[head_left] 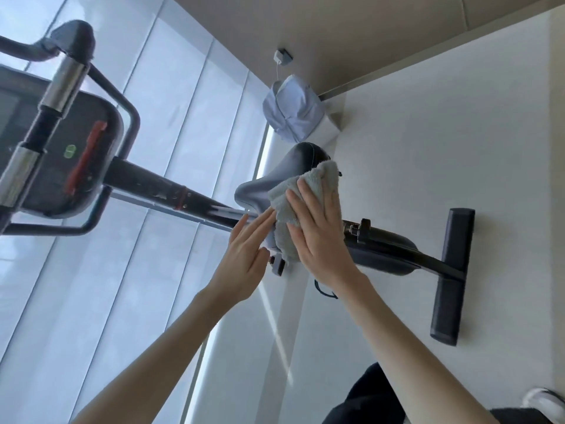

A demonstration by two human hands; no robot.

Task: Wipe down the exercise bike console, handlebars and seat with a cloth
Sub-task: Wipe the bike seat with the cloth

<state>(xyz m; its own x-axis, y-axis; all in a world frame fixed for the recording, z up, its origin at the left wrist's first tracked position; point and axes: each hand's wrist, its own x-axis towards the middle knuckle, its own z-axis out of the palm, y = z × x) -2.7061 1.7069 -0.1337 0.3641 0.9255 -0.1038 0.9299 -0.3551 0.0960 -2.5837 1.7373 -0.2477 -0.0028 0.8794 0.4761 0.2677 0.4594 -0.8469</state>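
The right hand (321, 231) presses the cloth (305, 194) flat on the seat (260, 185) while the left hand (244, 255), fingers straight, touches the seat's side.

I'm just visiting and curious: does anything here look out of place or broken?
Nothing looks broken. Only the blue shirt seems out of place, bundled in the corner beyond the seat. The bike looks sideways only because the camera is tilted; its foot bar lies flat on the floor.

White floor (428, 142) w/ bright blinds (171, 111)
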